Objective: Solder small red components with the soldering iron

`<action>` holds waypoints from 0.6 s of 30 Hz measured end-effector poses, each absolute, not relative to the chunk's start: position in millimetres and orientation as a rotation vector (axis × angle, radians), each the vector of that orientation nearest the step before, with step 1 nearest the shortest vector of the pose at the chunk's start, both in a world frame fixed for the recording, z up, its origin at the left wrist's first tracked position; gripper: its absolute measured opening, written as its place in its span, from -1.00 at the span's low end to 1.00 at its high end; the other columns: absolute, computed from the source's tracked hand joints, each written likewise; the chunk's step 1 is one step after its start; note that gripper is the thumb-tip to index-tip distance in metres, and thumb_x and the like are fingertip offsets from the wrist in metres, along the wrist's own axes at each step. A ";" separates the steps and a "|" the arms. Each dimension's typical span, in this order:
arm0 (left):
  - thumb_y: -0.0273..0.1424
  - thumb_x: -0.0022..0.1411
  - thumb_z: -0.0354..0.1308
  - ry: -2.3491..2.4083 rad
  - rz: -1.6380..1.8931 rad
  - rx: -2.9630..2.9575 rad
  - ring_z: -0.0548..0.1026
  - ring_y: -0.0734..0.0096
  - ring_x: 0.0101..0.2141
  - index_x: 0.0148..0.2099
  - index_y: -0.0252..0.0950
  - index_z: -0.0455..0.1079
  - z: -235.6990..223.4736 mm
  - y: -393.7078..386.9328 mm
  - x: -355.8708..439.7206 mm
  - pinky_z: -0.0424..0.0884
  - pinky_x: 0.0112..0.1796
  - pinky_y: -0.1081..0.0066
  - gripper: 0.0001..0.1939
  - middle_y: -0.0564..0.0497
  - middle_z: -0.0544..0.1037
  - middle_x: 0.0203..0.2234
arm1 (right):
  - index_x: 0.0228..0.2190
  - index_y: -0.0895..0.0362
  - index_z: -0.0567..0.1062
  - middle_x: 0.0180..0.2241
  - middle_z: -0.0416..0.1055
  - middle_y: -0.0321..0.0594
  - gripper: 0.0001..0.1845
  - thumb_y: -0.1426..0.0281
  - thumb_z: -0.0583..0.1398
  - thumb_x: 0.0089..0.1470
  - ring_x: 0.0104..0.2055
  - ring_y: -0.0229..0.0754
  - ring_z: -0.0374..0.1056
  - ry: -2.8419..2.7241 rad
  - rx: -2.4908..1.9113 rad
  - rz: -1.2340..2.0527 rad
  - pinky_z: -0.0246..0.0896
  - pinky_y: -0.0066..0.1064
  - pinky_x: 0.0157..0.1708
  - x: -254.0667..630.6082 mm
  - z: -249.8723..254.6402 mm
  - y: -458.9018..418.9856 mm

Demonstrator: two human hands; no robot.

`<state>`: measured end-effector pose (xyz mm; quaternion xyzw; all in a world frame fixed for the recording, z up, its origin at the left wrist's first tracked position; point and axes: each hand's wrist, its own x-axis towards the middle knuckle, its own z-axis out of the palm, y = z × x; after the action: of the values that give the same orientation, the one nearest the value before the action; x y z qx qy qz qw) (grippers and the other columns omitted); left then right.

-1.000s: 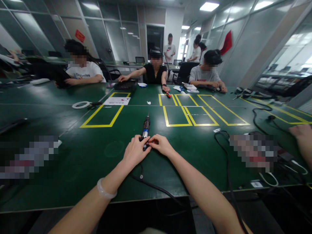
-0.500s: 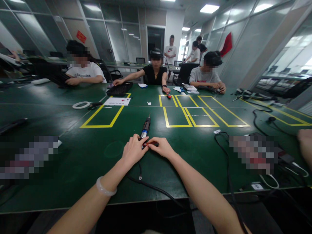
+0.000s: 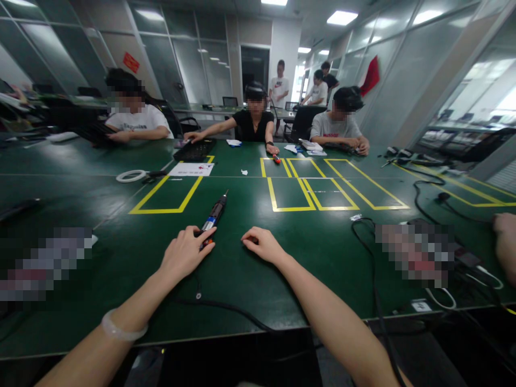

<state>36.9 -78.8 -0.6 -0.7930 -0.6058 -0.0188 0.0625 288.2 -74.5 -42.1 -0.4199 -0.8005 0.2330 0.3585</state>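
A corded electric screwdriver with a black and blue body lies on the green table, its tip pointing away and to the right. My left hand grips its near end, fingers curled over the handle. My right hand rests on the table to the right of the tool, apart from it, fingers curled loosely with nothing seen in them. The tool's black cable runs back toward the table's near edge.
Yellow tape rectangles mark the table ahead. A white tape roll and a paper sheet lie at the left. Black cables trail at the right, by another person's hand. Three seated people work across the table.
My left hand has slid the screwdriver to the left. My right hand has let go of the tool and stayed in place, now apart from it.
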 end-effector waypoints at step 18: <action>-0.01 0.31 -0.28 -2.183 0.295 -1.951 0.31 0.05 -0.04 0.32 0.05 -0.02 9.4 -32.9 -99.3 0.22 -0.10 0.24 -0.44 -0.14 0.28 0.07 | -0.34 0.13 0.53 -0.39 0.40 -0.25 -0.87 0.44 0.15 0.10 -0.37 -0.28 0.28 -2.069 -1.108 0.642 0.14 -0.47 -0.33 289.1 -42.9 -74.7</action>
<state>-99.3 -32.9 9.4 -0.6597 -0.7383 0.0997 0.0992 289.1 -74.7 -42.9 -0.4273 -0.7974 0.2474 0.3469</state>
